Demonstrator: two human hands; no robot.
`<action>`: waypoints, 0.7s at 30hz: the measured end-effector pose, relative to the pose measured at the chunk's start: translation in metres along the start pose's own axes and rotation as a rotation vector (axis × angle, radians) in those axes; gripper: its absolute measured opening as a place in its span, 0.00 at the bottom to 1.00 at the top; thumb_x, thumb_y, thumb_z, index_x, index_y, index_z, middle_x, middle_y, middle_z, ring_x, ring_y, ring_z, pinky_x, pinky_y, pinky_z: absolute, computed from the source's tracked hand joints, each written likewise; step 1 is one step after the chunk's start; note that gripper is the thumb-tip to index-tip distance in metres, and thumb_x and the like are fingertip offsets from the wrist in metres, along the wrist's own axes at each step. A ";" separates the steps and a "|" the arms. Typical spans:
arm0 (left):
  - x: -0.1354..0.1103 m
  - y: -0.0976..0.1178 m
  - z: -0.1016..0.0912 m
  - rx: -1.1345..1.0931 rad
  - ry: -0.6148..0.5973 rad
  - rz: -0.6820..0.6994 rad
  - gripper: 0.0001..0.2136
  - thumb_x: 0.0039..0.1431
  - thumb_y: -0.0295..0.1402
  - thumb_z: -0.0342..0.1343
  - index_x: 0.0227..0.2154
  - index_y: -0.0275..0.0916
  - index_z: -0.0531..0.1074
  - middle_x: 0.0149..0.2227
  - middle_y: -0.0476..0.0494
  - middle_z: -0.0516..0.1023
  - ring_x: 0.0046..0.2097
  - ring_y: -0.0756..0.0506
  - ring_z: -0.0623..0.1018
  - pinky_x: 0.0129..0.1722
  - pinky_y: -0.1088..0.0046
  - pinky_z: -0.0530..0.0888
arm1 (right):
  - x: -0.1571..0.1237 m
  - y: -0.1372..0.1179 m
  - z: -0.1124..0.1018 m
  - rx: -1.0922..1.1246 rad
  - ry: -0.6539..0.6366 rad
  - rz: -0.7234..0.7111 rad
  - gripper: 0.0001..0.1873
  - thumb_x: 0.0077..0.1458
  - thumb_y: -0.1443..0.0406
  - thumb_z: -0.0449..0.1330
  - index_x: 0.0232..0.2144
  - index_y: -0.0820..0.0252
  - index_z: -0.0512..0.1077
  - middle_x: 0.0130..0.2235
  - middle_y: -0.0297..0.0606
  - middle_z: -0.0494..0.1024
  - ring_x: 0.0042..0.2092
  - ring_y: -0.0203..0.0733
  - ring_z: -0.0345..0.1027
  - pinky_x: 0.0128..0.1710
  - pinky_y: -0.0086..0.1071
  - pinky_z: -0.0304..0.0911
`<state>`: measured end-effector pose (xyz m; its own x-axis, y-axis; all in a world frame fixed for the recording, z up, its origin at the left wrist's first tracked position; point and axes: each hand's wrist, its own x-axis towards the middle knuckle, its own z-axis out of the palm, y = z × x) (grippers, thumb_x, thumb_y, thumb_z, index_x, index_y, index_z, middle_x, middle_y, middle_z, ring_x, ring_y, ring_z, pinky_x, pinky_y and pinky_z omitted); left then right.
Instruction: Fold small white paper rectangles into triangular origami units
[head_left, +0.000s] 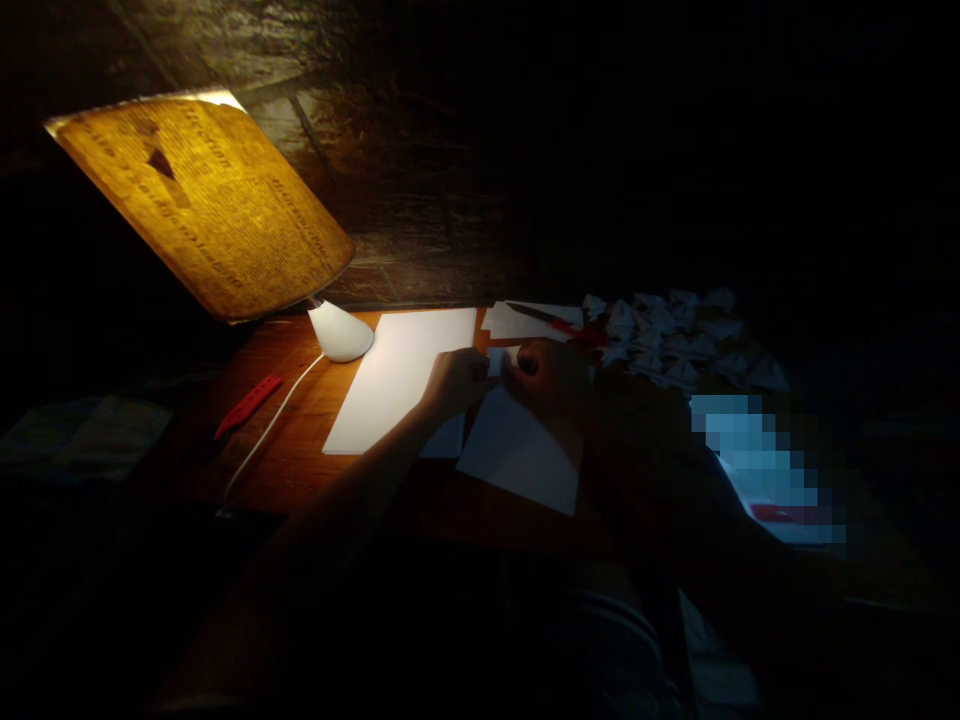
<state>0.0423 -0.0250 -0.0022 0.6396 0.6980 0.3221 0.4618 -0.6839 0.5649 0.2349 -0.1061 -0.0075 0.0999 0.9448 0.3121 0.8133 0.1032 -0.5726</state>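
Observation:
In the dim lamplight, my left hand [455, 380] has its fingers curled at the top edge of a white sheet of paper [525, 455]. Facing it, my right hand [553, 372] is closed in a pinch at the same edge, and a small bit of paper shows between the two hands. The sheet lies at a slant on the wooden table, partly in shadow. Left of it, larger white paper [405, 370] lies flat, partly covered by my left forearm. My fingertips are too dark to make out in detail.
A lamp with a newsprint-patterned shade [217, 205] stands on a white base [341, 333], its cord [274, 410] crossing the table [300, 475]. Left lies a red tool [250, 403]. Behind my hands are paper strips [517, 322], red-handled scissors [559, 324] and several folded paper pieces [675, 340]. A blurred bright screen [765, 460] glows right.

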 end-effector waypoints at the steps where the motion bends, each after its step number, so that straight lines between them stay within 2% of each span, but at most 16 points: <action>1: 0.000 -0.001 0.000 -0.009 -0.004 -0.005 0.16 0.54 0.38 0.67 0.19 0.39 0.68 0.23 0.50 0.71 0.26 0.51 0.67 0.29 0.73 0.63 | 0.000 0.000 0.000 0.001 -0.002 0.004 0.14 0.57 0.60 0.65 0.22 0.57 0.69 0.30 0.37 0.73 0.32 0.40 0.61 0.33 0.36 0.48; 9: 0.000 0.000 0.001 -0.079 -0.059 -0.042 0.11 0.53 0.37 0.68 0.24 0.37 0.75 0.24 0.50 0.73 0.27 0.51 0.68 0.30 0.73 0.64 | 0.000 0.000 0.001 0.052 -0.011 0.016 0.09 0.56 0.62 0.66 0.25 0.57 0.75 0.30 0.36 0.75 0.32 0.39 0.63 0.33 0.35 0.50; 16: -0.001 -0.002 -0.002 -0.061 -0.079 0.019 0.06 0.52 0.35 0.68 0.27 0.38 0.79 0.27 0.48 0.77 0.28 0.50 0.71 0.31 0.72 0.67 | 0.000 -0.002 -0.013 0.055 -0.113 -0.088 0.03 0.54 0.65 0.68 0.29 0.57 0.80 0.35 0.38 0.79 0.37 0.41 0.68 0.36 0.34 0.55; 21: -0.002 0.000 -0.009 -0.089 -0.146 0.094 0.06 0.57 0.31 0.60 0.28 0.39 0.81 0.29 0.47 0.77 0.29 0.50 0.73 0.31 0.72 0.66 | 0.000 -0.003 -0.024 0.093 -0.180 -0.154 0.04 0.55 0.63 0.67 0.30 0.57 0.81 0.36 0.38 0.80 0.37 0.41 0.68 0.37 0.33 0.56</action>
<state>0.0352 -0.0244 0.0039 0.7628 0.5891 0.2666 0.3437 -0.7186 0.6046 0.2467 -0.1143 0.0124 -0.1320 0.9549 0.2660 0.7541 0.2709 -0.5983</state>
